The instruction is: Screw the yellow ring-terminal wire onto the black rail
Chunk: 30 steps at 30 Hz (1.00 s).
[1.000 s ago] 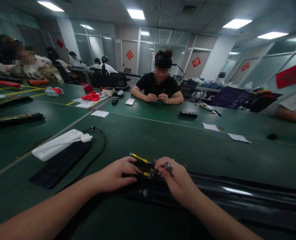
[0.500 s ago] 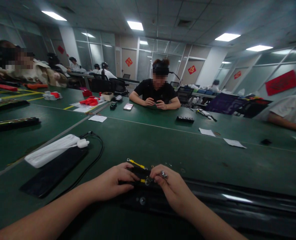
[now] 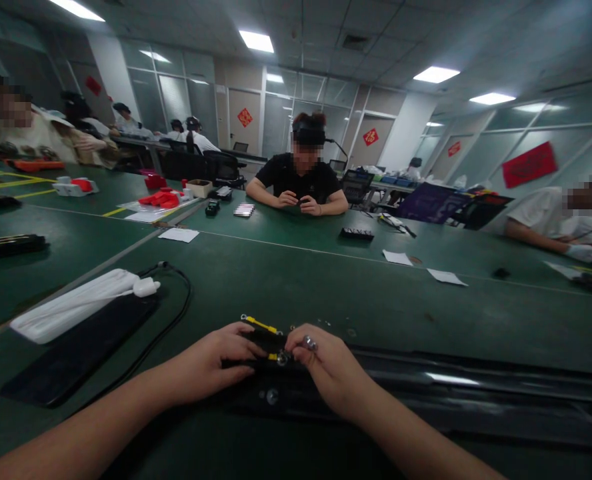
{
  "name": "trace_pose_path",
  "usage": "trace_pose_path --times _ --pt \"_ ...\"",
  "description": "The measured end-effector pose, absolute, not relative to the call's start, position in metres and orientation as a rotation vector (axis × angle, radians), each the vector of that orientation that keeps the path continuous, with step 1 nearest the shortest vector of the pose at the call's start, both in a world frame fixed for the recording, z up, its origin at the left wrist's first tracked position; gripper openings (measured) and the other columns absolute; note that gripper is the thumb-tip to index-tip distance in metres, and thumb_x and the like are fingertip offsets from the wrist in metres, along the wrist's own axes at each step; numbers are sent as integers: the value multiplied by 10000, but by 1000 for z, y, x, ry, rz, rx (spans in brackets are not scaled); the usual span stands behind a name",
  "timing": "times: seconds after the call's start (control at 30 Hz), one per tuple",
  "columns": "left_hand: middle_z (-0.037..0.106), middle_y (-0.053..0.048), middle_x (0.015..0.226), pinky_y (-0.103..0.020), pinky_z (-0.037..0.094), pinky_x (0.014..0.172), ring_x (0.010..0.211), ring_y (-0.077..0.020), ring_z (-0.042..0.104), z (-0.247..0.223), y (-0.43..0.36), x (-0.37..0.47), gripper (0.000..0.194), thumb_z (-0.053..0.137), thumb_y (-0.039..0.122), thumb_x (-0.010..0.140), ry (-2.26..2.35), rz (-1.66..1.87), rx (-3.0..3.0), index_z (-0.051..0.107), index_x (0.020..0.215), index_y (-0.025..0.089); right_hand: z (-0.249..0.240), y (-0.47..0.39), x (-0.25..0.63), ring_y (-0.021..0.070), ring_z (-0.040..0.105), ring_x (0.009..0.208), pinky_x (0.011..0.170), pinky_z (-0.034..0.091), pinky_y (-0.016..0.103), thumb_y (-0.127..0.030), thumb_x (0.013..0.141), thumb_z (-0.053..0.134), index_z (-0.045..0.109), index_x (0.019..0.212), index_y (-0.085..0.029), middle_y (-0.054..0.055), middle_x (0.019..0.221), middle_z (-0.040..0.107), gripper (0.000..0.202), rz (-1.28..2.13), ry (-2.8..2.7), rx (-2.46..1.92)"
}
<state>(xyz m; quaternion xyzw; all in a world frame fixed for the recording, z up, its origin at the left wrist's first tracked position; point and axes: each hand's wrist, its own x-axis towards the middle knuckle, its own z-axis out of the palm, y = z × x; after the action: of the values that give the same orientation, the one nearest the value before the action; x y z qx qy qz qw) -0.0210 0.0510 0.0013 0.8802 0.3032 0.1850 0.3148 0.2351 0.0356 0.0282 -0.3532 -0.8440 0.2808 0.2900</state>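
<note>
A long black part (image 3: 416, 393) lies on the green table and runs off to the right. My left hand (image 3: 226, 360) rests on its left end, thumb and fingers apart on either side of the edge. Curled closed over the same end, my right hand (image 3: 323, 363) has a small shiny metal piece (image 3: 309, 343) sticking out of its grip. A yellow strap with ring ends (image 3: 262, 325) lies just beyond the fingers, and a shorter yellow piece with a ring (image 3: 278, 358) shows between the hands. A round metal fastener (image 3: 272, 397) sits on the black surface below.
On the left are a white pouch (image 3: 83, 300), a black flat case (image 3: 81, 353) and a black cable (image 3: 186, 300). Papers (image 3: 179, 235), red parts (image 3: 163, 198) and a black rack (image 3: 357, 233) lie farther off. A person (image 3: 301, 180) sits opposite; others sit left and right.
The whole view has shifted, so the table items and both hands appear farther left. My hands keep nearly the same hold on the black part.
</note>
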Motion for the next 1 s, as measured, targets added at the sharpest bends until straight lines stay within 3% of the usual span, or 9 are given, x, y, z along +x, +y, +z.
trace_pose_path --times 0.47,0.77,1.0 --pt "688 5 1157 -412 245 1148 1236 -220 493 3 49 -21 206 604 190 888 833 454 2307 706 1056 254 27 36 235 166 545 790 719 411 286 -151 951 477 543 876 -192 21 868 579 108 714 -2237 -983" --pt "679 -3 1176 -406 290 1129 1258 -225 466 -1 51 -22 244 596 194 896 809 467 2325 687 1114 258 25 36 236 161 539 758 687 405 277 -179 962 456 533 862 -200 14 834 565 128 675 -2207 -989" --pt "685 -10 1164 -395 295 1125 1235 -219 476 -2 51 -22 218 605 195 896 776 520 2329 696 1089 238 25 37 236 173 556 799 749 428 310 -208 988 386 554 911 -197 40 881 583 185 679 -2147 -900"
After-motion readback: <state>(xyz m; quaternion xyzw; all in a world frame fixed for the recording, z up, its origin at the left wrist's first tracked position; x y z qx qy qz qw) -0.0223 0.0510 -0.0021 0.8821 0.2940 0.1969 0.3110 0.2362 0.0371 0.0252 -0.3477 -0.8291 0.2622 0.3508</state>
